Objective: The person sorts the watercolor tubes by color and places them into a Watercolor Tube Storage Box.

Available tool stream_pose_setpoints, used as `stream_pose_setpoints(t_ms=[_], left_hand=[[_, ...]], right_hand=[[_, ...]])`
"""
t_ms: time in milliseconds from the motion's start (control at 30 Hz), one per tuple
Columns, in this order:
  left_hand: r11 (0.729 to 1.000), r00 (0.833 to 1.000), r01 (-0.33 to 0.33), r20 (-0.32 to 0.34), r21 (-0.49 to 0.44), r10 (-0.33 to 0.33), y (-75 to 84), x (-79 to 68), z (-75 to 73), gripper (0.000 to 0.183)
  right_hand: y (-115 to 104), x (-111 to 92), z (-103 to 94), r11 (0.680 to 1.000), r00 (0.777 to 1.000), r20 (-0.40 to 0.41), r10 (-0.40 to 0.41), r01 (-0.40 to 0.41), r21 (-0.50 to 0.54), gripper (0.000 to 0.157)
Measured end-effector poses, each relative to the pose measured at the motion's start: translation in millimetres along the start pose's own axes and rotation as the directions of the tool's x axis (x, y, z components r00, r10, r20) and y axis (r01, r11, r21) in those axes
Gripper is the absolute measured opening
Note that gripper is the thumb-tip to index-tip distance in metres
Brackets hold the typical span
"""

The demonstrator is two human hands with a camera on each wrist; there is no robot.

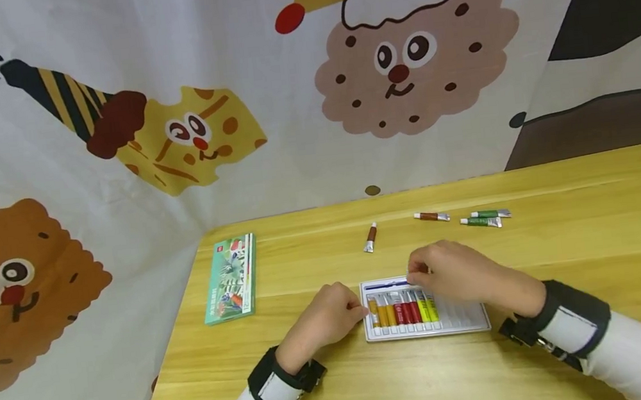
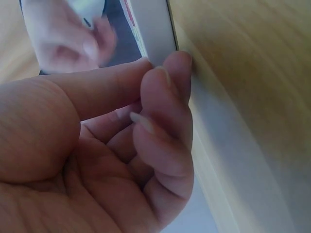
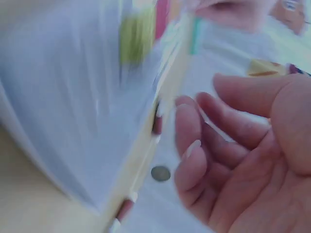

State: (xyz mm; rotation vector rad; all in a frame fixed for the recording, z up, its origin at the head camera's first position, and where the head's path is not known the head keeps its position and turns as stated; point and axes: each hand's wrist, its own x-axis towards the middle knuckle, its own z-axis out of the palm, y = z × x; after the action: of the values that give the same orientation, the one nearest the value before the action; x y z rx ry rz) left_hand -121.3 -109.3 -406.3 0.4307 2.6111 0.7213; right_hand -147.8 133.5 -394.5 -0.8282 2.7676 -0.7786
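A white plastic tray [image 1: 464, 320] lies on the table, with a row of paint tubes [image 1: 407, 313] in ochre, red and yellow filling its left part. The grooves on its right are bare, and a thin dark blue paintbrush [image 1: 385, 286] lies along the back. My left hand [image 1: 327, 316] pinches the tray's left edge; the left wrist view shows thumb and fingertips at the tray wall [image 2: 154, 31]. Over the back of the tray hovers my right hand [image 1: 456, 275], its fingers loosely curled. In the right wrist view nothing shows between thumb and fingers [image 3: 189, 128].
Behind the tray lie two brown paint tubes [image 1: 371, 237] and two green paint tubes [image 1: 482, 222]. A teal illustrated box [image 1: 229, 278] rests near the table's left edge. A printed cloth [image 1: 291, 132] hangs along the back edge of the wooden table [image 1: 302, 253].
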Motion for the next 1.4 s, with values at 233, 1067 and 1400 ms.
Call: stream_pose_setpoints(t_ms=[233, 1067, 1400], left_hand=[[1.0, 1.0, -0.007, 0.004, -0.012, 0.007, 0.6, 0.9, 1.4, 0.037], [1.0, 1.0, 0.006, 0.001, -0.018, -0.006, -1.6, 0.0, -0.3, 0.038], [1.0, 1.0, 0.01, 0.004, -0.014, -0.01, -1.8, 1.4, -0.8, 0.038]], right_hand=[[18, 58, 0.8, 0.846, 0.949, -0.026, -0.313, 0.266, -0.462, 0.023], [21, 91, 3.1, 0.948, 0.99, 0.128, -0.054, 0.091, -0.306, 0.012], [36, 65, -18.5, 0.999, 0.996, 0.079, 0.032, -0.034, 0.026, 0.016]])
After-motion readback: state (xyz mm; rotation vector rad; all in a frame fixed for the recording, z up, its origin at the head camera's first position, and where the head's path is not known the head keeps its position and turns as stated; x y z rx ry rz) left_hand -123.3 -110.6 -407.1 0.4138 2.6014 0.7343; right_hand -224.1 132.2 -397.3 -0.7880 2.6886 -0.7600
